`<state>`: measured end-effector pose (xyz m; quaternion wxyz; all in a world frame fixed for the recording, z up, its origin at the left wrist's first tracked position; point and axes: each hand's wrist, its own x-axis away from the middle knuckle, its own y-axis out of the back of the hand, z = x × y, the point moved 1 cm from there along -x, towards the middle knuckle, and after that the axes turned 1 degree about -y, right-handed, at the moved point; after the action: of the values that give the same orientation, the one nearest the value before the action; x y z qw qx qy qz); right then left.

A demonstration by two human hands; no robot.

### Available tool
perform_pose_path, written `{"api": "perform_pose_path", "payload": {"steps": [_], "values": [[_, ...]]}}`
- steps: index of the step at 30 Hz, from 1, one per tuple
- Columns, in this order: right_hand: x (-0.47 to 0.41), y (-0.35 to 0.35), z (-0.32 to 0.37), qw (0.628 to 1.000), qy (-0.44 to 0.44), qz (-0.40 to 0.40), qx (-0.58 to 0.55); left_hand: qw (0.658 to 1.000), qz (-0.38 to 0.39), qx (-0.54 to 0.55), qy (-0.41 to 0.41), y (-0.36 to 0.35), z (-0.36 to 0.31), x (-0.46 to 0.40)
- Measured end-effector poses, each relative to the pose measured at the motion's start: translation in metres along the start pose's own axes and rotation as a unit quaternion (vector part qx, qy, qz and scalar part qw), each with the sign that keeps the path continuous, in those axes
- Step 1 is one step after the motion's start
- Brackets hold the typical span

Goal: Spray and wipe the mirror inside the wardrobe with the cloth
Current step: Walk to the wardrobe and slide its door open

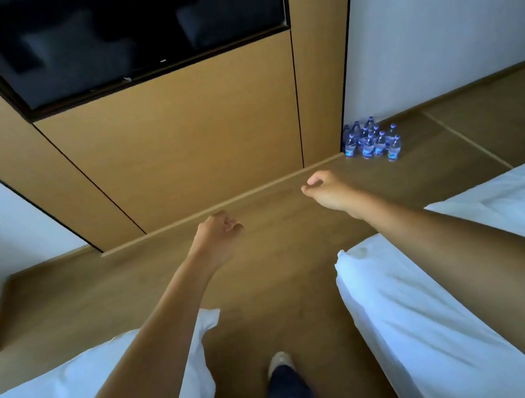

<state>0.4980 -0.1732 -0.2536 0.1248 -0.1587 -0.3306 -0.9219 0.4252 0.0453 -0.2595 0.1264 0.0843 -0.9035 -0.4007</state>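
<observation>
A: What could go wrong from here?

B: My guess is wasted time. Both hands are bare: no spray bottle, no cloth, and neither shows anywhere in view. The person stands in the aisle between two beds, facing the wood wall panel (176, 143), so walking to the wardrobe like this would mean doubling back for supplies.

A: And the fingers?

B: The left hand (217, 237) hangs in front of the panel's base, fingers loosely curled inward, holding nothing. The right hand (323, 189) is to the right of it, nearer the panel's lower right corner, also loosely curled and holding nothing.

A: Where's the mirror?

B: Not visible. No wardrobe shows either. The dark glossy rectangle set into the top of the panel is a television (131, 30), not the mirror, though it reflects pale shapes. Mistaking it for the target would be another slip.

A: Anything underfoot?

B: A cluster of water bottles (372, 141) stands on the floor just right of the panel, against the white wall. A careless step that way could knock them over. The white bed (443, 307) below the panel on the right narrows the aisle
</observation>
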Motion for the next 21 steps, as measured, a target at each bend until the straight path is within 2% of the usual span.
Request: {"api": "perform_pose_path", "payload": {"steps": [12,21], "values": [[-0.175,-0.025,0.024,0.993,-0.109,-0.045,-0.021,0.992,0.116,-0.009,-0.045,-0.024,0.014,-0.232],[-0.263,0.001,-0.012,0.974,-0.207,-0.058,-0.073,0.976,0.204,-0.033,-0.068,-0.081,-0.024,-0.351]]}}
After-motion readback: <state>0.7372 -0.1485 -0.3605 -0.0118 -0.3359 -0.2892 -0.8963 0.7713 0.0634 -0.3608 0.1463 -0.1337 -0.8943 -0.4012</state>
